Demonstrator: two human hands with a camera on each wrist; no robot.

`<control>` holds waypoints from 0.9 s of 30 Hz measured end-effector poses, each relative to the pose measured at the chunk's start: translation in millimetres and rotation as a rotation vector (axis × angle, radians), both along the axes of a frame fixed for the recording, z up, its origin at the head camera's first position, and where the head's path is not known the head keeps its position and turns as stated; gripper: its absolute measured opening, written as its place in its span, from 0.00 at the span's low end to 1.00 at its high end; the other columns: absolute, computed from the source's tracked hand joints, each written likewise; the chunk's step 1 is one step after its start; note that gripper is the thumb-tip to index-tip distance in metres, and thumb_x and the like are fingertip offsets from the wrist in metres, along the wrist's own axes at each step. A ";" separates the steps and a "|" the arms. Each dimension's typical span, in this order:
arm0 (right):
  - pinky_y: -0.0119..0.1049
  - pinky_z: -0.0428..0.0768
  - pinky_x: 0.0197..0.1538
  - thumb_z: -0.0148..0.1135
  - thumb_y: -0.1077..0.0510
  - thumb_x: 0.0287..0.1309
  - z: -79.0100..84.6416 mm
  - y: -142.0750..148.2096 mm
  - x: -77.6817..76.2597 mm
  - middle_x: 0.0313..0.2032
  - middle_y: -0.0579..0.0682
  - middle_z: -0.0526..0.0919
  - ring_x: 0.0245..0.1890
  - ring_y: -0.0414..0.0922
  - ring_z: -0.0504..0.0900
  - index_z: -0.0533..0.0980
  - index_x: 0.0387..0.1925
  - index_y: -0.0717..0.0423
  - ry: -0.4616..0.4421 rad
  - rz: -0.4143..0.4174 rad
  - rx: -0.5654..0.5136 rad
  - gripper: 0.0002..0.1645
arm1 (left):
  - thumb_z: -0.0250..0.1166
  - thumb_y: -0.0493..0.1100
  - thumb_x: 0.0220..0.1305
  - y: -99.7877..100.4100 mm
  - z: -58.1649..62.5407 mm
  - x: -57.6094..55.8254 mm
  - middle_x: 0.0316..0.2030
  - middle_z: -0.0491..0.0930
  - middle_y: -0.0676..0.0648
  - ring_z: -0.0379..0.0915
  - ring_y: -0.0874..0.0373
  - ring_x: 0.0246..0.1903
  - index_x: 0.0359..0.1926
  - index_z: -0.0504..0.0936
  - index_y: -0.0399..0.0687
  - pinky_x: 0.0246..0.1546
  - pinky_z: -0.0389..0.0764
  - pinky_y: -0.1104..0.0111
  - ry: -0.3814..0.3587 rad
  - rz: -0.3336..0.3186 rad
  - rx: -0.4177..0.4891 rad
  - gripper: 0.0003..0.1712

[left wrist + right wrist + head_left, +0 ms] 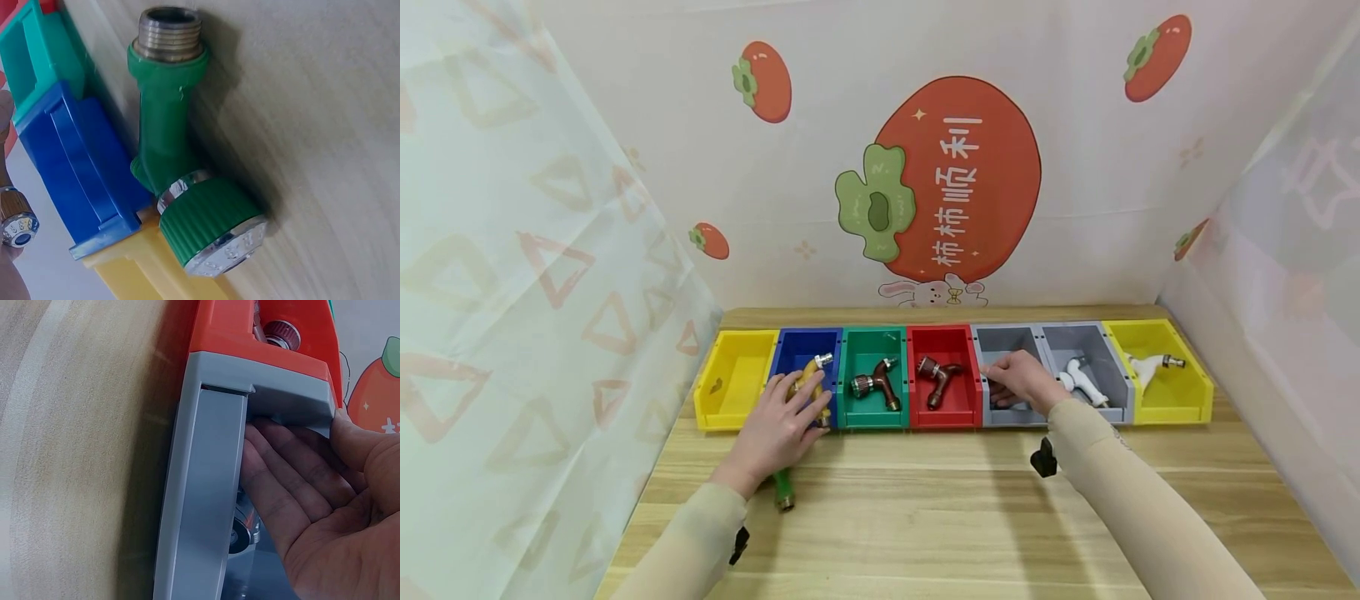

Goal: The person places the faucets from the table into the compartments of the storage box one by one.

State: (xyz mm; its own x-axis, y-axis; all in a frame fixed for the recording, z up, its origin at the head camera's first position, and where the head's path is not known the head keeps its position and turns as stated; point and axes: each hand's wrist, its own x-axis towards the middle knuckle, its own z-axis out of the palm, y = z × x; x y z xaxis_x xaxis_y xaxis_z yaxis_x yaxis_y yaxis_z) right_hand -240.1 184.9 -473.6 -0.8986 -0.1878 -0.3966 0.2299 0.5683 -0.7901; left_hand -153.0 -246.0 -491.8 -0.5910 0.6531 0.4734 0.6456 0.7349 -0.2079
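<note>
My left hand (778, 429) reaches over the blue bin (87, 169) and grips a yellow faucet (811, 379), whose ribbed knob and chrome cap show at the left edge of the left wrist view. Below that wrist a green faucet (164, 119) lies on the table, threaded end bare, green knob chrome-capped. My right hand (1018, 379) is at the left grey bin (209, 487). Its fingers (281, 475) reach inside against the side wall, and the thumb sits on the rim beside the red bin (943, 410). A faucet (240, 534) lies in that grey bin, partly hidden by the hand.
Bins stand in a row along the back wall. A brown faucet (880, 385) lies in the green bin (857, 417), another brown faucet (938, 379) in the red one. White faucets (1082, 383) lie in bins at right. The yellow bin (737, 375) stands at far left.
</note>
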 end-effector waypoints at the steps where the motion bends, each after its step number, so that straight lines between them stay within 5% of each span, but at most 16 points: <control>1: 0.49 0.88 0.45 0.57 0.50 0.76 -0.2 0.0 0.1 0.35 0.60 0.85 0.37 0.55 0.87 0.85 0.43 0.66 0.000 -0.002 -0.001 0.22 | 0.79 0.55 0.54 -0.5 0.0 -1.6 0.68 0.74 0.38 0.73 0.32 0.60 0.61 0.84 0.46 0.60 0.75 0.38 0.001 0.011 -0.004 0.35; 15: 0.49 0.88 0.46 0.57 0.51 0.76 0.4 -0.9 2.2 0.36 0.62 0.85 0.38 0.56 0.87 0.85 0.44 0.65 -0.004 -0.004 0.004 0.21 | 0.76 0.57 0.59 -3.3 3.0 -18.9 0.69 0.73 0.39 0.71 0.32 0.62 0.61 0.84 0.48 0.64 0.72 0.40 -0.076 0.169 -0.033 0.33; 27: 0.49 0.88 0.46 0.58 0.51 0.75 -0.6 -1.0 1.9 0.35 0.62 0.85 0.37 0.55 0.86 0.86 0.39 0.64 -0.012 -0.018 -0.010 0.21 | 0.76 0.58 0.60 -0.1 -0.1 -31.5 0.68 0.73 0.39 0.72 0.32 0.61 0.60 0.85 0.47 0.63 0.73 0.40 -0.115 0.237 -0.064 0.32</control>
State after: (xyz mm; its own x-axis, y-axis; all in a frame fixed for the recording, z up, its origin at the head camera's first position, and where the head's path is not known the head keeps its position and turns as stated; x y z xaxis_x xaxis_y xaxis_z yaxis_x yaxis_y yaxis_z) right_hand -238.2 183.9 -474.2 -0.8970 -0.1754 -0.4058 0.2499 0.5562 -0.7926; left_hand -184.5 -246.1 -491.9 -0.7785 0.5162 0.3571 0.4788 0.8562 -0.1939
